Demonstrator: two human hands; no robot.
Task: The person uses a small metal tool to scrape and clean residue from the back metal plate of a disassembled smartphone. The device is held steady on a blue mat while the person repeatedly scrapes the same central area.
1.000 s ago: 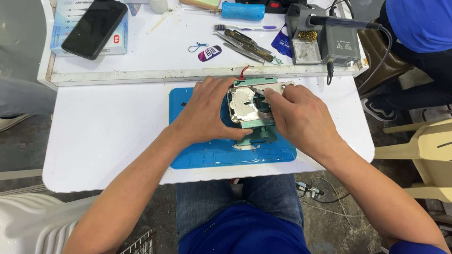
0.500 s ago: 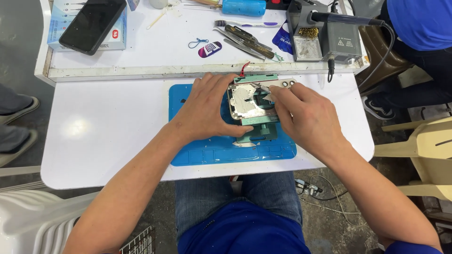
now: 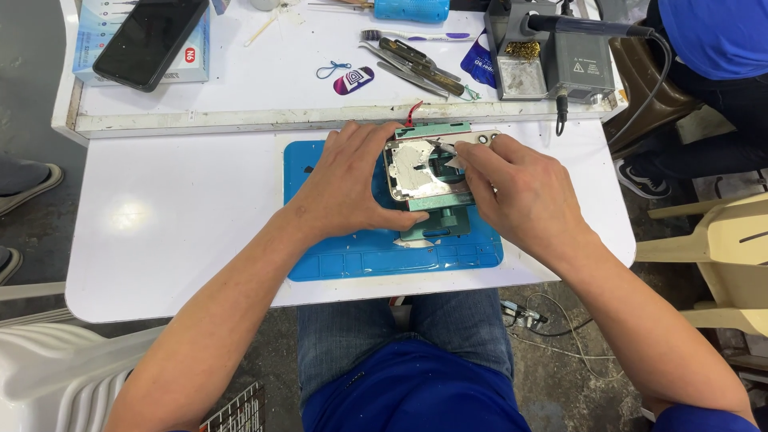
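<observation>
An opened phone housing [image 3: 416, 172] with a silvery inner plate lies clamped in a green holder [image 3: 436, 228] on a blue work mat [image 3: 376, 260]. My left hand [image 3: 348, 188] lies on the housing's left side and holds it down, thumb along its lower edge. My right hand [image 3: 520, 192] rests on the right side and pinches a thin metal tool [image 3: 442, 147], tip over the upper part of the plate. Whether it is a blade or tweezers I cannot tell.
At the back of the white table [image 3: 176, 216] lie a black phone [image 3: 148, 36] on a box, tweezers and a brush [image 3: 412, 60], a small tag [image 3: 352, 80] and a grey soldering station [image 3: 560, 56]. A seated person in blue [image 3: 712, 48] is at the right.
My head has shifted slightly, so the scene sits a little lower in view. My right hand moved a little towards the housing's top edge. The left hand stays put.
</observation>
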